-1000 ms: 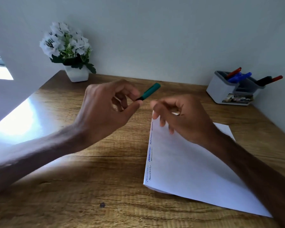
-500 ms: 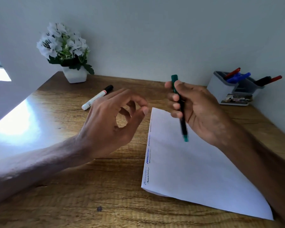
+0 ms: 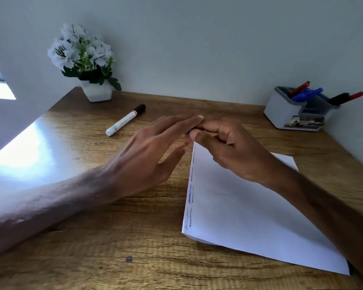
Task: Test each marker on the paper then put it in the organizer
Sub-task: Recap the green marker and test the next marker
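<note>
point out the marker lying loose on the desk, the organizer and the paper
marker point(image 3: 125, 120): head view, middle of its white barrel
organizer point(image 3: 281, 110): head view, its white outer wall
paper point(image 3: 249, 206): head view, bare middle of the sheet

Only a green end of the green marker shows, pinched in the curled fingers of the right hand over the paper's far left corner. The paper, a white sheet, lies flat and askew, with short squiggles in blue and dark ink down its left edge. A white marker with a black cap lies on its side, left of the sheet. The grey-and-white organizer stands far right, with a red marker, blue markers and a black marker leaning in it.
</note>
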`<state>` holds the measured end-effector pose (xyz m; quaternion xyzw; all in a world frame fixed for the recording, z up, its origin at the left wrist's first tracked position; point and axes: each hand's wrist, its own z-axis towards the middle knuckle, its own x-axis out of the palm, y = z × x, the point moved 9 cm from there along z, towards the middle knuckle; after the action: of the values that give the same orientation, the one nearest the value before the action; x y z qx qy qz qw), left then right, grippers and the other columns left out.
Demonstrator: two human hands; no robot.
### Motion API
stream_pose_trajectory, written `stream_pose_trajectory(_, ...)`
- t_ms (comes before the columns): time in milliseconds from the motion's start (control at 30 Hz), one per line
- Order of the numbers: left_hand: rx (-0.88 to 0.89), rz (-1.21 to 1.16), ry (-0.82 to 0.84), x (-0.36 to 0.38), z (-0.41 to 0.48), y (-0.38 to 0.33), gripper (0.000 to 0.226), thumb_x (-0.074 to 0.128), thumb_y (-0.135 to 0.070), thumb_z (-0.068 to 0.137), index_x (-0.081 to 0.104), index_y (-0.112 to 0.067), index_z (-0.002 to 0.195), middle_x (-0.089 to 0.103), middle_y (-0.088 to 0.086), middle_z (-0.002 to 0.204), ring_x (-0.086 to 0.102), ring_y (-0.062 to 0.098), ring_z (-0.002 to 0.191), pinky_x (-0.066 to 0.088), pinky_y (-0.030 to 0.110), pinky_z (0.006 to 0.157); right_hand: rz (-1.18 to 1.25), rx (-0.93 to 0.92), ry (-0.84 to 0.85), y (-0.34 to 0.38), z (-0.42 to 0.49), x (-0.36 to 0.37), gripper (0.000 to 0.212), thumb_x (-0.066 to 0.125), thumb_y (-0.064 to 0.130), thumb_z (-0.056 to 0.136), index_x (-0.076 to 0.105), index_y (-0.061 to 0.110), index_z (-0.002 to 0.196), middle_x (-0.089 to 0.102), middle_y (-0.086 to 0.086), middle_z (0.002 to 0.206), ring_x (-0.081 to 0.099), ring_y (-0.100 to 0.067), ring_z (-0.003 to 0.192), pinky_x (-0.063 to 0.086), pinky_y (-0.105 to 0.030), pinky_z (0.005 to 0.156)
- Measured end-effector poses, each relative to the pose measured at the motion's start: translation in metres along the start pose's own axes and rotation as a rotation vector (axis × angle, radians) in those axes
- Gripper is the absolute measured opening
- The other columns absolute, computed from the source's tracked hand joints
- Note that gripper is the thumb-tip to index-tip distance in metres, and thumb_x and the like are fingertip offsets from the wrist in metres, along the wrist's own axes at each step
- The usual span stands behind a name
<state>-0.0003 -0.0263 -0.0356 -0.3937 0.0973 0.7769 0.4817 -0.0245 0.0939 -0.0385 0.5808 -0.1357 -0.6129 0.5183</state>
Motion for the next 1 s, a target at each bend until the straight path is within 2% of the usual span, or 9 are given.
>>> stream_pose_trajectory(100,0.057,0.035,0.013,0.002,0.000,0.000,0.049,0.064,-0.011,0.101,0.051,-0.003,0.148,0.062,0.010,0.139,0.061,0.023,0.126,0.052,0.038,0.103,-0.119,-0.026,0.015,-0.001,0.001,-0.001,0.020,0.055,0.024,0.107,0.075,0.025,0.109,0.078,0.003,0.095,0.058,-0.029,0.057,0.046,-0.041,0.052)
stream_pose_trajectory(167,0.100,0.099,0.018,0.004,-0.001,-0.002,0.047,0.063,-0.013,0.102,0.053,0.000,0.146,0.064,0.014,0.137,0.063,0.027,0.122,0.053,0.041,0.100,-0.172,-0.028,0.035,-0.003,0.000,-0.001,0.020,0.057,0.025,0.106,0.076,0.024,0.114,0.078,0.009,0.094,0.056,-0.022,0.055,0.041,-0.036,0.052)
stream_pose_trajectory(267,0.141,0.173,0.050,0.007,-0.002,-0.003,0.045,0.062,-0.012,0.101,0.055,0.000,0.144,0.068,0.015,0.131,0.067,0.033,0.117,0.059,0.051,0.089,-0.254,-0.010,0.081,-0.002,-0.002,0.002,0.021,0.056,0.029,0.105,0.077,0.025,0.104,0.062,0.029,0.061,0.049,-0.003,0.046,0.030,-0.014,0.049)
stream_pose_trajectory(367,0.135,0.208,0.098,0.012,-0.002,0.002,0.049,0.063,-0.003,0.100,0.051,-0.003,0.148,0.069,0.013,0.123,0.067,0.032,0.111,0.061,0.051,0.082,-0.335,0.072,0.092,-0.010,-0.006,-0.001,0.029,0.044,0.038,0.109,0.064,0.036,0.088,0.056,0.023,0.055,0.049,-0.001,0.049,0.034,-0.017,0.054)
stream_pose_trajectory(433,0.080,0.238,0.097,0.011,0.000,0.011,0.043,0.061,-0.004,0.101,0.054,-0.004,0.144,0.068,0.013,0.118,0.066,0.027,0.106,0.061,0.045,0.083,-0.258,0.147,0.018,-0.016,-0.006,-0.016,0.027,0.039,0.030,0.109,0.057,0.033,0.089,0.059,0.012,0.057,0.048,-0.004,0.051,0.039,-0.030,0.055)
stream_pose_trajectory(533,-0.058,0.221,0.085,0.005,0.001,0.029,0.025,0.051,-0.010,0.104,0.058,-0.004,0.128,0.065,0.007,0.108,0.054,0.012,0.091,0.047,0.026,0.080,0.098,0.267,-0.158,-0.025,-0.003,-0.045,0.032,0.036,0.000,0.100,0.054,0.021,0.085,0.062,-0.001,0.059,0.044,-0.010,0.048,0.032,-0.020,0.044)
stream_pose_trajectory(633,-0.163,0.060,0.107,0.004,0.000,0.037,0.008,0.045,-0.016,0.105,0.049,-0.013,0.111,0.057,-0.002,0.084,0.047,0.012,0.070,0.039,0.028,0.063,0.530,0.288,-0.213,-0.028,-0.005,-0.058,0.040,0.031,-0.012,0.093,0.065,0.009,0.091,0.071,-0.014,0.075,0.050,-0.015,0.056,0.038,-0.022,0.042)
stream_pose_trajectory(800,-0.318,-0.161,0.259,0.019,-0.006,0.051,0.021,0.054,-0.035,0.097,0.054,-0.022,0.114,0.063,0.002,0.079,0.056,0.017,0.067,0.046,0.031,0.058,0.754,0.340,-0.150,-0.036,-0.018,-0.045,0.033,0.047,-0.001,0.097,0.068,0.010,0.120,0.077,-0.006,0.100,0.066,-0.008,0.077,0.052,-0.015,0.054)
stream_pose_trajectory(1000,-0.298,-0.328,0.424,0.032,-0.009,0.046,0.042,0.067,-0.046,0.094,0.054,-0.032,0.131,0.057,-0.003,0.074,0.053,0.011,0.064,0.045,0.020,0.056,0.617,0.308,0.015,-0.036,-0.030,-0.003,0.018,0.063,0.028,0.093,0.065,0.010,0.092,0.071,-0.017,0.083,0.063,-0.022,0.070,0.049,-0.025,0.050)
